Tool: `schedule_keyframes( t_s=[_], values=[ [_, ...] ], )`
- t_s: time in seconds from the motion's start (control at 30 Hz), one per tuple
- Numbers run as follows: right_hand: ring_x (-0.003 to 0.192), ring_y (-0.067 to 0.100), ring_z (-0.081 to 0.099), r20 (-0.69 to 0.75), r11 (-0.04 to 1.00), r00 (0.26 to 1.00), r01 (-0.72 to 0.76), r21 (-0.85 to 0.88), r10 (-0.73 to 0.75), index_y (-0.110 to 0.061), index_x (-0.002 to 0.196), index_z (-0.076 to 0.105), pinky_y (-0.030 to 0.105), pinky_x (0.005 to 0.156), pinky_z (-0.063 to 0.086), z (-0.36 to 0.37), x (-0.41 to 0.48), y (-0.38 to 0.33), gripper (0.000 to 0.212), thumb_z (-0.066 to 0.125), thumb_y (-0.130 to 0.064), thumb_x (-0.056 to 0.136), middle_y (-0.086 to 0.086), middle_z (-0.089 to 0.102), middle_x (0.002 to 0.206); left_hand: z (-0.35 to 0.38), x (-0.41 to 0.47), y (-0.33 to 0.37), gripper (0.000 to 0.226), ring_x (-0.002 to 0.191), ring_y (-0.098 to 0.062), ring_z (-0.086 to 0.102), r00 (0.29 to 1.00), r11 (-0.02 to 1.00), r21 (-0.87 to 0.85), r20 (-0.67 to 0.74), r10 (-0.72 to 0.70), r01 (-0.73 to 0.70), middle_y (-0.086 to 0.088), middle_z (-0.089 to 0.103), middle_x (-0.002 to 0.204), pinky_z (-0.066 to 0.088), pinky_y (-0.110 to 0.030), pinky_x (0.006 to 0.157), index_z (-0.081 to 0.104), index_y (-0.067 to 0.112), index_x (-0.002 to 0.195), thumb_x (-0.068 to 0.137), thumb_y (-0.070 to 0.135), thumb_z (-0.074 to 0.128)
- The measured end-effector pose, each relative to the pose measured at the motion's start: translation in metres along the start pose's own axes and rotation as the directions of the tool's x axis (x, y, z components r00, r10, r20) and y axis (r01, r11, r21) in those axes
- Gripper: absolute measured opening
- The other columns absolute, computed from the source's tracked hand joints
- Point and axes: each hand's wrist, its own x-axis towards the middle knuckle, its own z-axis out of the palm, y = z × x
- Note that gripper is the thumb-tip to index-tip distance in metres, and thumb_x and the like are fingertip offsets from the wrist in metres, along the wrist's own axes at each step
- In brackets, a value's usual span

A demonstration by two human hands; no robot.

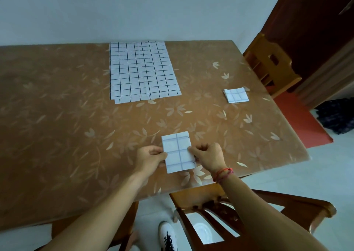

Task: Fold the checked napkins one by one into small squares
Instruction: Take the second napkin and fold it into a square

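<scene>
I see my left hand (151,159) and right hand (208,155) each pinching the half-folded white checked cloth napkin (177,152), nearer me than the flat napkin stack (141,69); uneven pinches could skew the last fold.

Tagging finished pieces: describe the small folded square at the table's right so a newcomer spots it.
On the brown leaf-patterned table, look to the right side, by the wooden chair. A small folded checked square lies there alone. It is far smaller than the flat napkin stack at the far edge, and unlike the half-folded napkin in front, no hand holds it.
</scene>
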Motion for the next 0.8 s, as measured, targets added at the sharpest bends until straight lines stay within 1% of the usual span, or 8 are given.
schedule_keyframes(
  t_s=[0.1,0.2,0.33,0.43,0.53,0.6,0.7,0.8],
  values=[
    [0.062,0.018,0.064,-0.010,1.000,1.000,-0.019,-0.019,0.018,-0.003,0.065,0.072,0.044,0.065,0.059,0.001,0.010,0.002,0.021,0.073,-0.022,0.074,0.010,0.071,0.065,0.004,0.009,0.001,0.012,0.055,-0.011,0.064,1.000,1.000,0.005,-0.008,-0.018,0.018,-0.008,0.068,0.077,0.046,-0.016,0.043,0.066,0.005,0.078,0.081,-0.006,0.069],
    [0.067,0.025,0.069,-0.016,0.998,0.999,-0.042,-0.043,0.041,-0.005,0.065,0.073,0.046,0.066,0.059,0.003,0.024,0.008,0.022,0.074,-0.025,0.073,0.009,0.071,0.065,0.010,0.020,0.001,0.015,0.042,-0.005,0.059,0.999,0.999,0.036,-0.013,-0.036,0.037,-0.006,0.068,0.072,0.043,-0.016,0.041,0.066,0.009,0.076,0.082,-0.005,0.067],
    [0.070,0.023,0.070,0.009,0.995,0.998,-0.062,-0.080,0.063,-0.010,0.067,0.074,0.045,0.067,0.059,0.008,0.043,0.016,0.019,0.074,-0.028,0.075,0.004,0.072,0.066,0.017,0.038,-0.004,0.008,0.050,-0.010,0.062,0.997,0.994,0.093,-0.040,-0.061,0.065,-0.005,0.069,0.072,0.043,-0.017,0.039,0.070,0.004,0.085,0.081,-0.002,0.069],
    [0.071,0.019,0.068,0.011,0.993,0.998,-0.060,-0.104,0.061,-0.016,0.072,0.076,0.039,0.068,0.059,0.012,0.055,0.021,0.013,0.073,-0.028,0.076,-0.001,0.072,0.069,0.021,0.050,-0.009,0.008,0.044,-0.005,0.061,0.996,0.989,0.123,-0.051,-0.079,0.085,-0.005,0.068,0.068,0.042,-0.016,0.037,0.070,0.005,0.084,0.081,-0.001,0.070],
    [0.076,0.016,0.069,0.011,0.989,0.998,-0.052,-0.135,0.054,-0.019,0.081,0.078,0.034,0.070,0.059,0.018,0.065,0.027,0.013,0.073,-0.029,0.076,-0.005,0.073,0.074,0.026,0.060,-0.014,0.009,0.039,-0.003,0.058,0.994,0.985,0.137,-0.061,-0.093,0.101,-0.004,0.066,0.062,0.040,-0.016,0.035,0.070,0.007,0.080,0.081,-0.002,0.069],
    [0.077,0.012,0.068,0.027,0.988,0.997,-0.062,-0.139,0.066,-0.019,0.084,0.078,0.034,0.073,0.059,0.022,0.071,0.031,0.013,0.073,-0.029,0.076,-0.007,0.073,0.076,0.027,0.067,-0.020,0.011,0.040,-0.002,0.057,0.993,0.980,0.170,-0.073,-0.088,0.100,-0.003,0.066,0.060,0.040,-0.015,0.035,0.069,0.009,0.077,0.081,-0.002,0.070],
    [0.079,0.010,0.068,0.036,0.986,0.997,-0.061,-0.152,0.067,-0.019,0.086,0.078,0.033,0.076,0.058,0.028,0.077,0.036,0.014,0.073,-0.028,0.077,-0.009,0.072,0.078,0.027,0.078,-0.030,0.009,0.041,-0.001,0.058,0.992,0.972,0.213,-0.092,-0.085,0.103,-0.003,0.067,0.061,0.041,-0.016,0.037,0.071,0.009,0.078,0.081,0.000,0.070],
    [0.081,0.010,0.067,0.026,0.985,0.997,-0.061,-0.160,0.066,-0.020,0.089,0.078,0.027,0.073,0.057,0.034,0.081,0.037,0.015,0.071,-0.028,0.079,-0.008,0.073,0.083,0.028,0.089,-0.038,0.005,0.047,-0.004,0.062,0.994,0.958,0.273,-0.098,-0.057,0.082,-0.003,0.070,0.062,0.042,-0.015,0.042,0.074,0.007,0.081,0.080,0.003,0.071]
  ],
)
